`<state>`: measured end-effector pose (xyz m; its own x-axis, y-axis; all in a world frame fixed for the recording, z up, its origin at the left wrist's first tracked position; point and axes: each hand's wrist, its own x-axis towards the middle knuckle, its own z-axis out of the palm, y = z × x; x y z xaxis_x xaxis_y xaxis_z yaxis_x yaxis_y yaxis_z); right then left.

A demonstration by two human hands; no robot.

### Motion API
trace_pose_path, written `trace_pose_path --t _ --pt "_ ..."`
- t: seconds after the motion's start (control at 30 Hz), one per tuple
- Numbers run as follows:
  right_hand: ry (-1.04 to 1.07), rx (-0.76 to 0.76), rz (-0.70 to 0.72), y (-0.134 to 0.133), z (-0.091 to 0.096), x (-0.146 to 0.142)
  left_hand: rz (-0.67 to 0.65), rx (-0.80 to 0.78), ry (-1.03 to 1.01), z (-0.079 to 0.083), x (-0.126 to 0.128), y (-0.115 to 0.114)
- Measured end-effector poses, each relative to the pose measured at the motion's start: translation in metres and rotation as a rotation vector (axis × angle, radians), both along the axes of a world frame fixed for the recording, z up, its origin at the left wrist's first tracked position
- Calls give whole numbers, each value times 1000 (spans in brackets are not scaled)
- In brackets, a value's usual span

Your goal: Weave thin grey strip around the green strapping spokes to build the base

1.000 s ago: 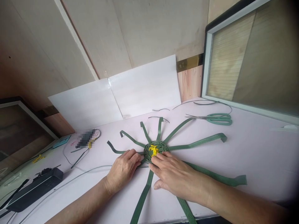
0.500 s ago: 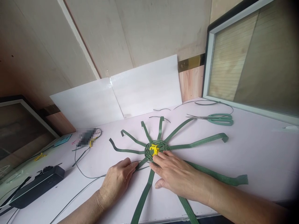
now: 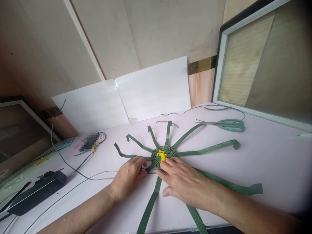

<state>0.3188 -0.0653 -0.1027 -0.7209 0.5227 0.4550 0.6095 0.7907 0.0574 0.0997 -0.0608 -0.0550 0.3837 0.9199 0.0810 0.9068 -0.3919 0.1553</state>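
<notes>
A round woven base (image 3: 154, 158) of green plastic strapping lies on the table, with flat strips radiating out and thin cord coiled around its centre. Bright yellow ties (image 3: 162, 156) are knotted at its middle. My right hand (image 3: 188, 182) rests across the base's near right side, fingers laid on the rim and thumb apart. Just left of the base, my left hand (image 3: 129, 174) is closed, its fingertips pinching the thin green cord (image 3: 102, 178) beside a flat strip. The exact grip is partly hidden by the fingers. The cord's loose end rises in a loop at left.
Green-handled scissors (image 3: 230, 125) lie open at the back right. A black box-shaped device (image 3: 39, 193) sits at left, near a blurred dark object (image 3: 89, 142). White panels (image 3: 153, 89) lean along the wall, and a framed pane (image 3: 258, 65) stands at right.
My left hand has moved right and slightly up, closer to the woven base. The cord's free end has swung up at left. My right hand stays nearly where it was.
</notes>
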Motion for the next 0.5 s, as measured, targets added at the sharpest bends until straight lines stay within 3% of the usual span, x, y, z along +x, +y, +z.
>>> trace_pose_path --t 0.1,0.2,0.37,0.5 --pt "9 -16 2 -1 1 0 1 -66 121 7 -4 -14" --pt "13 -29 4 -1 1 0 36 -86 111 4 -11 -31" --pt "13 -29 2 0 1 0 21 105 143 -19 -30 -50" --pt "16 -19 -1 -1 0 1 105 211 246 -33 -46 -57"
